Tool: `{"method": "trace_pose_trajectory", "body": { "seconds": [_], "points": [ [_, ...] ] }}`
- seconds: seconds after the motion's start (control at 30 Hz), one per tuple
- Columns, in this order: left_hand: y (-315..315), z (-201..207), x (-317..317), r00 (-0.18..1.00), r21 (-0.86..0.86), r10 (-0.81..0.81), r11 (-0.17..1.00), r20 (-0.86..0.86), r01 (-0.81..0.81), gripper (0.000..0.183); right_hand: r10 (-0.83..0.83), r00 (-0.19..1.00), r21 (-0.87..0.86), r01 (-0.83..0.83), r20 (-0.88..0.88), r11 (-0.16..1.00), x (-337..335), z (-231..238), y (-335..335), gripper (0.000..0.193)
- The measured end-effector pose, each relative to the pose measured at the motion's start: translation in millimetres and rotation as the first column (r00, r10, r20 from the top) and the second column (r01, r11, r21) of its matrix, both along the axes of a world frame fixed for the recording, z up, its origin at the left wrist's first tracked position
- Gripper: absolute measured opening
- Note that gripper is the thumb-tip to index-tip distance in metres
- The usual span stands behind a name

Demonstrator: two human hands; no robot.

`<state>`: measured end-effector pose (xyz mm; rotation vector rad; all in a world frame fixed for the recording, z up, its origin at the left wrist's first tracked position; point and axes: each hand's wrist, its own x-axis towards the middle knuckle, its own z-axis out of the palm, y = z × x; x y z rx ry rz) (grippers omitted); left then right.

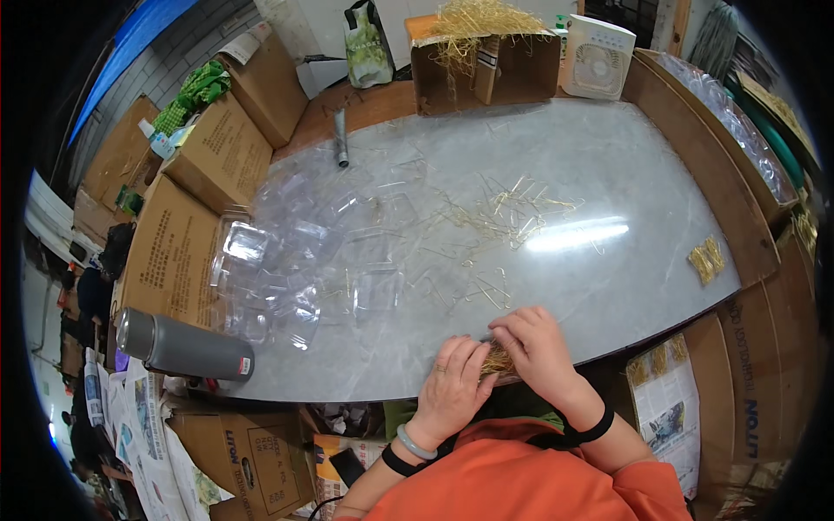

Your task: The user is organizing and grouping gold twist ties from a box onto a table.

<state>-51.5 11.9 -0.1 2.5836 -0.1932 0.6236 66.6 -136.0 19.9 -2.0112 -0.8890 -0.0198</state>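
Note:
At the table's near edge, a bundle of gold wire hooks [496, 361] shows between my two hands. My left hand [452, 379] is curled around its left side. From the right, my right hand [537, 345] closes its fingers and thumb over the bundle's upper end. Something small and dark grey lies by those fingertips, too covered to name. Ahead of my hands, loose gold wire hooks [512, 215] are scattered over the grey tabletop [556, 165]. Two tied bundles of gold hooks [706, 260] lie close together at the right edge.
Clear plastic trays [304, 239] spread over the table's left side. A grey thermos [195, 345] lies tilted at the near left corner. A metal tube [340, 139], a cardboard box [530, 74] heaped with gold wire and a white fan [599, 59] occupy the back. Cardboard walls [708, 156] border the right.

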Motion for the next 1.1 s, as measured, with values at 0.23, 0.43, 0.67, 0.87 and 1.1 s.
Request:
{"method": "trace_pose_trajectory", "body": {
  "seconds": [0.23,0.43,0.67,0.87,1.1],
  "points": [
    [-1.8,1.5,1.0,1.0,0.012,0.014,1.0,-0.014,-0.014,0.052,-0.031,0.959,-0.069,0.053,0.282,0.996,-7.3,-4.9,1.7,0.022],
    [-2.1,1.4,1.6,1.0,-0.006,0.014,1.0,0.007,-0.014,0.052,0.057,0.942,-0.146,-0.008,0.33,0.989,-5.6,-7.0,1.6,0.031],
    [-0.5,-1.8,-0.6,1.0,-0.042,0.011,0.999,0.023,-0.01,0.05,0.059,0.938,-0.124,-0.018,0.341,0.992,-6.2,-0.8,7.1,0.037],
    [4.0,-3.2,1.2,0.998,-0.083,0.022,0.996,0.06,-0.017,0.051,0.051,0.994,-0.049,-0.047,0.093,0.998,5.5,-1.3,-2.9,0.037],
    [1.0,3.6,-3.7,0.976,-0.116,0.209,0.973,0.058,-0.201,0.05,-0.184,0.955,-0.116,0.16,-0.231,0.98,-9.5,16.6,-40.9,0.032]
  ]
}}
